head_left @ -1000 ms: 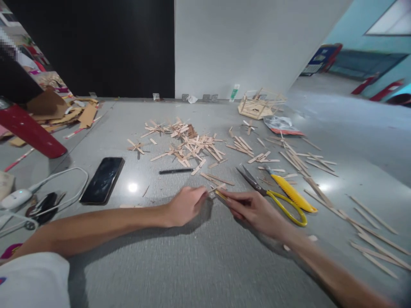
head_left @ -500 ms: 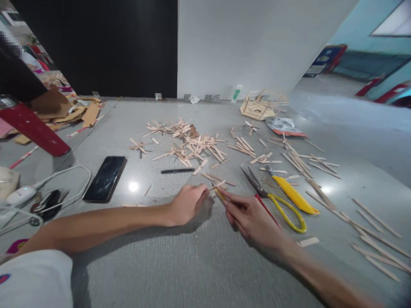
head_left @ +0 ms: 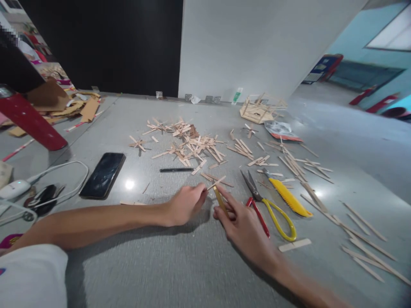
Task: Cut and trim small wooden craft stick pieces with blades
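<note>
Both forearms (head_left: 112, 224) converge, left grip (head_left: 186, 205) pinching a stick (head_left: 217, 183), right grip (head_left: 242, 226) a yellow object (head_left: 218, 198).

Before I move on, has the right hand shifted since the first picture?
Yes. Judged against the pen, the right hand has shifted toward the person's body and slightly to the left.
</note>
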{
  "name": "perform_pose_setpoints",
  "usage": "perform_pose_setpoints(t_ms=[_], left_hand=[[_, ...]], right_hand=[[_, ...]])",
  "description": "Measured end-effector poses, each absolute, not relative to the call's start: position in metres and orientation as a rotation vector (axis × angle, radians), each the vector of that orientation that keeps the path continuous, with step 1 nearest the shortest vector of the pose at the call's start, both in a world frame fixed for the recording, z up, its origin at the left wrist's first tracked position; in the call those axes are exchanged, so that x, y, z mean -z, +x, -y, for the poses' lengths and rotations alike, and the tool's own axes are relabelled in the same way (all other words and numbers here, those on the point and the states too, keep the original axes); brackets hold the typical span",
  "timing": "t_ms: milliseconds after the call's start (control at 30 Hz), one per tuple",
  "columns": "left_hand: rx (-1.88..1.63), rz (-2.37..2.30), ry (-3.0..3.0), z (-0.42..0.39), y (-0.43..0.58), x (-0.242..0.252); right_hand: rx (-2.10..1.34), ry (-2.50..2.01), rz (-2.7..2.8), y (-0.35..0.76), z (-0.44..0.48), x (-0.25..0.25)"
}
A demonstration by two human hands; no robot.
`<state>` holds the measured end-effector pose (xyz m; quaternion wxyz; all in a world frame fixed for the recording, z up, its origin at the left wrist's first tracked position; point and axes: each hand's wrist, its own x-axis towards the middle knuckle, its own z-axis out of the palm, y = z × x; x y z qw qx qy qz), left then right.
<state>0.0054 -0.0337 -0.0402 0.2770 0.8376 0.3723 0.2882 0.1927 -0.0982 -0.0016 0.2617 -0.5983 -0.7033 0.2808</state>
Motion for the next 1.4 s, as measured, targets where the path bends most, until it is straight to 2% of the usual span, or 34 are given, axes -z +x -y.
perform_pose_setpoints(t_ms=[67, 233, 300, 400, 433, 600, 700, 833, 1000, 1100, 1267, 1400], left_hand=[[-0.786, -1.011, 2.235, 0.034, 0.005, 0.040], [-0.736, -1.028, 2.263, 0.037, 0.005, 0.037], [-0.710, -1.060, 2.254, 0.040, 0.004, 0.036], [-0.693, -1.056, 2.256, 0.043, 0.004, 0.036], [-0.693, -1.044, 2.270, 0.043, 0.004, 0.036], [-0.697, -1.116, 2.274, 0.043, 0.004, 0.037], [-0.704, -1.124, 2.237, 0.042, 0.004, 0.036], [-0.740, -1.142, 2.283, 0.042, 0.004, 0.036], [-0.718, -1.024, 2.455, 0.044, 0.003, 0.038], [-0.683, -0.881, 2.562, 0.045, 0.002, 0.039], [-0.682, -1.062, 2.501, 0.044, 0.003, 0.040], [-0.670, -1.025, 2.524, 0.044, 0.003, 0.040]], right_hand=[[-0.724, -1.595, 2.061, 0.207, 0.092, -0.004], [-0.357, -1.669, 2.160, 0.240, 0.081, -0.017], [-0.493, -1.710, 2.187, 0.237, 0.086, -0.020], [-0.973, -1.727, 2.170, 0.227, 0.096, -0.020], [-1.035, -1.726, 2.149, 0.225, 0.097, -0.019], [-0.422, -1.862, 2.134, 0.231, 0.095, -0.013], [-0.571, -1.765, 2.329, 0.234, 0.099, -0.011], [-0.177, -1.875, 2.203, 0.237, 0.103, -0.010], [-0.249, -1.590, 2.236, 0.228, 0.105, -0.004], [-0.182, -1.522, 2.178, 0.218, 0.102, 0.004], [-0.065, -1.506, 2.186, 0.212, 0.098, 0.012], [0.103, -1.525, 2.194, 0.213, 0.097, 0.008]])
